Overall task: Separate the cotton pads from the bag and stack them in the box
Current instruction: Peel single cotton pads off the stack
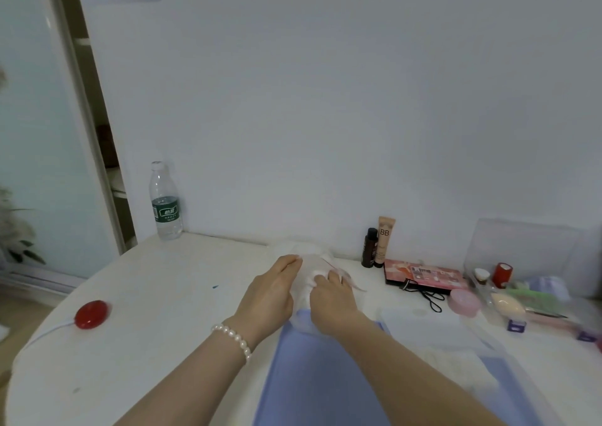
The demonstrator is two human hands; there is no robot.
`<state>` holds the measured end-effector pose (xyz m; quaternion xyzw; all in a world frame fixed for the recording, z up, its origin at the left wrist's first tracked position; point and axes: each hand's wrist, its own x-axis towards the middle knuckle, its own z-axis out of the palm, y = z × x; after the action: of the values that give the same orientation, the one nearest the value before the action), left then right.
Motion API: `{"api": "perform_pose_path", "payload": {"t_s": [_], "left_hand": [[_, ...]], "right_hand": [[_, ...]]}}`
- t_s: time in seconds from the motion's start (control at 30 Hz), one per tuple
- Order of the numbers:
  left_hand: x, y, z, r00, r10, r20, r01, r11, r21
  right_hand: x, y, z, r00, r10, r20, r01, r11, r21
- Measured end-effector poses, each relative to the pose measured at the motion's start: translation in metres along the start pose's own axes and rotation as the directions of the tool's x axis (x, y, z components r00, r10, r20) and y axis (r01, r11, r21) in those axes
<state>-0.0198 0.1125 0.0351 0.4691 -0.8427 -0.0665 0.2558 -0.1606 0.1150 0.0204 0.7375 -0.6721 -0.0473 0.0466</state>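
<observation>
Two hands [270,290] [329,295] on one bag [309,259]

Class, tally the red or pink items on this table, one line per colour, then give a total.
Red: 2, the round red button and the red cylinder
Pink: 2, the pink palette and the pink round case
Total: 4

**Words you can read on the table**

You can read two big letters, "BB", on the tan tube [385,241] standing by the wall. The water bottle [165,201] has a green label with white signs on it, but they are too small for you to read. The pink flat box [423,274] has tiny blurry print.
</observation>
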Motion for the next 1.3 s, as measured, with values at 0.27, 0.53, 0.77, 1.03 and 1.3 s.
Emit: {"api": "perform_pose_path", "payload": {"t_s": [0.27, 0.53, 0.77, 1.03, 1.3], "left_hand": [[-0.005, 0.006, 0.0, 0.998, -0.039, 0.05, 0.037, 0.999, 0.04], [-0.015, 0.021, -0.001, 0.992, -0.088, 0.086, 0.077, 0.99, 0.12], [-0.021, 0.031, -0.009, 0.997, -0.056, 0.054, 0.048, 0.987, 0.153], [-0.022, 0.029, -0.009, 0.998, 0.013, 0.059, -0.016, 0.998, 0.057], [-0.018, 0.02, -0.011, 0.997, 0.072, -0.002, -0.072, 0.997, -0.04]], "right_hand": [[-0.039, 0.013, -0.008, 0.996, 0.007, -0.088, 0.026, 0.929, 0.37], [-0.094, 0.033, -0.03, 0.919, 0.394, 0.002, 0.002, -0.009, 1.0], [-0.106, 0.042, -0.022, 0.924, 0.371, 0.096, -0.063, -0.099, 0.993], [-0.092, 0.015, -0.015, 0.951, 0.248, -0.185, -0.042, 0.696, 0.716], [-0.031, -0.003, -0.002, 0.955, 0.283, -0.085, -0.175, 0.775, 0.607]]}}
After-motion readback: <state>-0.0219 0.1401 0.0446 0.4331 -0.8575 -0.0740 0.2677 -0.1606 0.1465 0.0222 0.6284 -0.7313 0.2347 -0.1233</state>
